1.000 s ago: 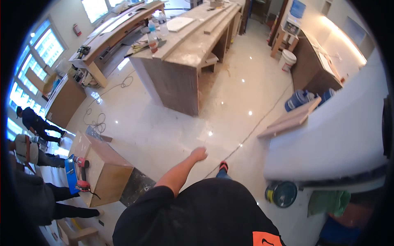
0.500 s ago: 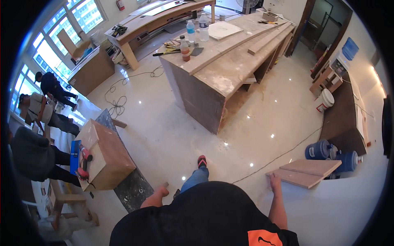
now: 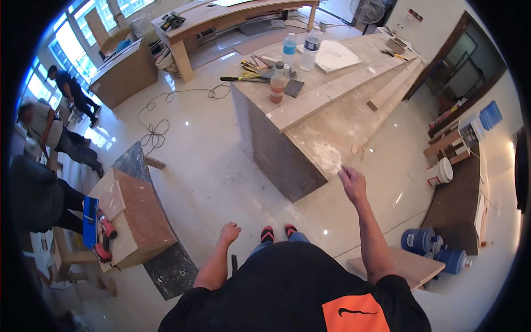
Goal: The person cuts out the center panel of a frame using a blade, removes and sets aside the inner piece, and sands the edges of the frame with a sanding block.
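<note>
My left hand [image 3: 229, 233] hangs in front of my body over the floor, its fingers loosely curled and no object visible in them. Stretched forward, my right hand [image 3: 353, 183] is closed at the near corner of a dusty wooden workbench [image 3: 301, 135]. Whether it pinches something small or touches the bench top I cannot make out. On the bench top stand a bottle with reddish liquid [image 3: 277, 83], a blue-tinted water bottle [image 3: 289, 47] and a larger clear bottle [image 3: 311, 50]. Yellow-handled tools [image 3: 250, 73] lie beside them, along with a white board [image 3: 331, 56] and wooden strips [image 3: 326, 98].
A wooden box [image 3: 145, 210] at the left carries a red cordless drill [image 3: 105, 229] and a blue box [image 3: 90, 221]. Several people stand farther left. A cable [image 3: 155, 133] coils on the floor. Blue water jugs [image 3: 418, 241] and a board [image 3: 412, 265] sit at the right.
My right hand has moved from the board at the right up to the workbench corner. The left hand has come forward, and the bench now appears closer. Both my feet show.
</note>
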### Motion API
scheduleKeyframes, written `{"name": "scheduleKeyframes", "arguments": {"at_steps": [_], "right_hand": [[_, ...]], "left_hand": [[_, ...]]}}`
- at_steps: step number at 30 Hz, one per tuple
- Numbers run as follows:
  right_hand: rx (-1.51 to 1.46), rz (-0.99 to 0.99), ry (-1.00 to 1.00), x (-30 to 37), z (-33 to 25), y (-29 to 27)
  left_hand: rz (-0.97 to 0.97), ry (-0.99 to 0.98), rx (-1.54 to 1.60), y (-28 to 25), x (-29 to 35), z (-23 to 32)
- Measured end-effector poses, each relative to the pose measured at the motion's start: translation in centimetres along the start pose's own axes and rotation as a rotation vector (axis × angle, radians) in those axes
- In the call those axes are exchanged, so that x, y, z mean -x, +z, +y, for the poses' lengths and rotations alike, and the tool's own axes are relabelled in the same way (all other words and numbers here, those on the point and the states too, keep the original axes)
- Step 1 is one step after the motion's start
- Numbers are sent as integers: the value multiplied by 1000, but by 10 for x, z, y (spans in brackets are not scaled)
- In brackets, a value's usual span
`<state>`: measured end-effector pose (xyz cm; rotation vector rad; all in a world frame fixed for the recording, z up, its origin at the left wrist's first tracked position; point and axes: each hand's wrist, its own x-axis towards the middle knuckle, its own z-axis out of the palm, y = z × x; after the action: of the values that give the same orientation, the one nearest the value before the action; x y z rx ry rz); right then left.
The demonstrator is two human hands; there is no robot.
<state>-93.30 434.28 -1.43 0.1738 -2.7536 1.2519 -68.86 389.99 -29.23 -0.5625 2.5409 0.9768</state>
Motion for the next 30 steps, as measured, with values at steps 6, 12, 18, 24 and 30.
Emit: {"name": "scheduleKeyframes", "arguments": {"at_steps": [6,12,18,24,30], "right_hand": [[65,58,-288,-235,-72,80],[594,-123,2,-405,-69,160],[658,-270,33,-430,-99,227],[712,-238,-667,-486,27,232],[233,388,-75,-470,-22,209]], "left_hand": [[92,-376,2,-15,55,-78],[-85,-511,-444,41,227,-104],[-320,-825,-199,147,379,15],[-288,-1348,639,214,367,60],[49,-946,396,251,384,61]]}}
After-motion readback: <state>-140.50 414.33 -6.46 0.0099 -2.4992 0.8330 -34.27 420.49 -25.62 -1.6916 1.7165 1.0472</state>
